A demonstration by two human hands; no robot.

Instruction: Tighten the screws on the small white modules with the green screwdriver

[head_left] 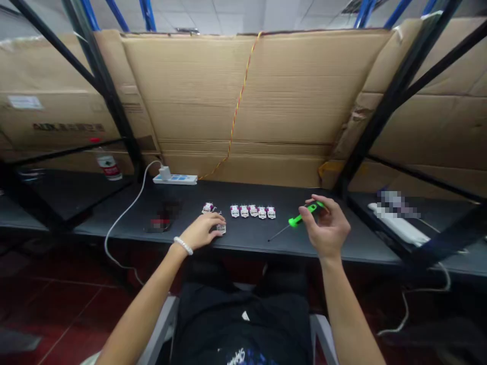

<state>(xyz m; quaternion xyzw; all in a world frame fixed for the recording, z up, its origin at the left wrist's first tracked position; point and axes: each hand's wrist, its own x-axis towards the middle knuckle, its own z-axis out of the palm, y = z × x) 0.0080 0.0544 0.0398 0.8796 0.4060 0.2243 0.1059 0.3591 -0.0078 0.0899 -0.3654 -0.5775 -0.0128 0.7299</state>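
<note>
Right hand [323, 228] clamps a green-handled screwdriver [300, 218]; left hand [205, 230] rests on a small white part [221, 229], grip unclear; five matching parts [253, 211] stand lined up farther off

- The screwdriver [300, 218] near the bench's front edge: neon-green handle with black bands, thin dark shaft.
- The small modules [253, 211] in a row mid-bench: white, marked with reddish pink.
- The bench [247, 238]: black top.
- The power strip [175, 179] at the bench's back edge: white with a blue panel.
- The twisted wire [238, 109]: red and yellow.
- The cardboard sheets [190, 86]: tan, faint horizontal ridges.
- The shelf uprights [395, 101]: black.
- The shelf braces [148, 15]: blue.
- The floor [68, 309]: dark red tiles, pale seams.
- The beaded bracelet [183, 246]: white.
</note>
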